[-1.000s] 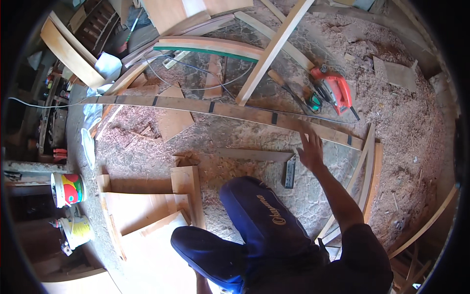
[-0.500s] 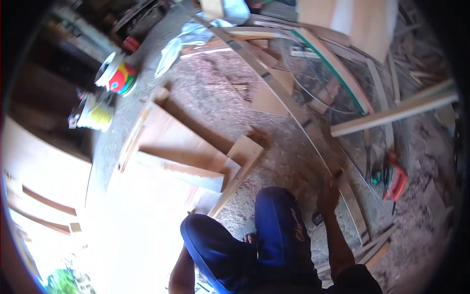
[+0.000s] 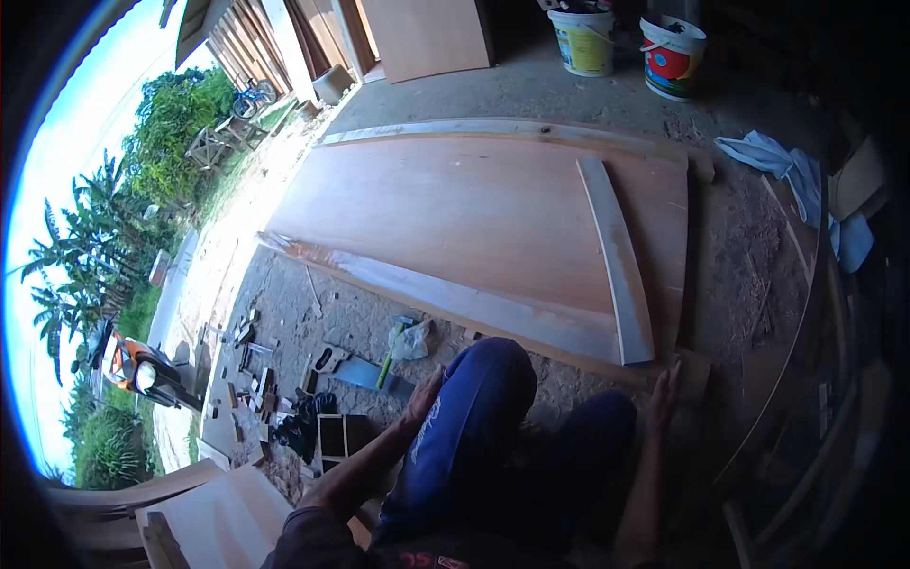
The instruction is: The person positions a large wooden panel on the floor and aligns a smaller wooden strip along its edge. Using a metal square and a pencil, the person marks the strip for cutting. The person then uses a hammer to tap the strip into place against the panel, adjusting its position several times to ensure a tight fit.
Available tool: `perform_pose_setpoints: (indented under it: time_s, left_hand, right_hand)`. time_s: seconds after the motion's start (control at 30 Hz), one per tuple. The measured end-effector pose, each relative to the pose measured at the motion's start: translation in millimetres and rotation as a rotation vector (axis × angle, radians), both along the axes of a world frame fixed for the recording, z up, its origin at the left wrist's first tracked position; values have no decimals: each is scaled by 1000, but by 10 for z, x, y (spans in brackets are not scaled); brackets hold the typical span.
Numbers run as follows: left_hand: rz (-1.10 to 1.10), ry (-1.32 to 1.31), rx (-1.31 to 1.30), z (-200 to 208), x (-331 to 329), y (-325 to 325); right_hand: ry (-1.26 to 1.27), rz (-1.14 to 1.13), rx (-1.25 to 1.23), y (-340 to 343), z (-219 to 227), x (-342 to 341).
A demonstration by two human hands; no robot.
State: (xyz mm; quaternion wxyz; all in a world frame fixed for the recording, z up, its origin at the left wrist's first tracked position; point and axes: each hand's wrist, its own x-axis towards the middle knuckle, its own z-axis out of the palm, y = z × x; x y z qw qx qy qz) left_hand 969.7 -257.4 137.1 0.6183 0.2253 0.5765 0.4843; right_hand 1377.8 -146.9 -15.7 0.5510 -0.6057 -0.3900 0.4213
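My left hand (image 3: 424, 394) lies against the outer side of my left knee, its fingers stretched along the blue trouser leg and partly hidden. My right hand (image 3: 664, 390) is raised beside my right knee, fingers extended and holding nothing. It is close to the near right corner of a large wooden panel (image 3: 455, 204) lying on the ground before me. Wooden strips edge the panel, and one loose board (image 3: 618, 261) rests across its right part. A handsaw (image 3: 365, 371) and a hammer (image 3: 389, 353) with a green handle lie on the ground beyond my left hand.
Small wood offcuts (image 3: 248, 389) and a black plastic bag (image 3: 301, 424) are scattered to the left. Two paint buckets, one yellow-white (image 3: 583, 43) and one red (image 3: 671, 59), stand at the back. Long wood strips lie at the right. A motorcycle (image 3: 144, 372) stands outside.
The view has swung left, bringing the whole panel and the outdoors into sight. My right hand has come away from the long wooden strip to beside the knee. My left hand now shows.
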Motion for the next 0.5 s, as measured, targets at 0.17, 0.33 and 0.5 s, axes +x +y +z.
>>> perform_pose_setpoints:
  time_s: [0.17,0.33,0.5]
  left_hand:
    - [-302,697,153,521,253,-1275]
    - [-663,1404,235,484,465,-1508]
    - [-602,1259,243,295,534,-1262]
  right_hand:
    - [-1244,675,-280,-1579,1399,-546]
    - [-1255,306,345,-2204,1031,-447]
    - [-1374,609,-122,-2057,870,-285]
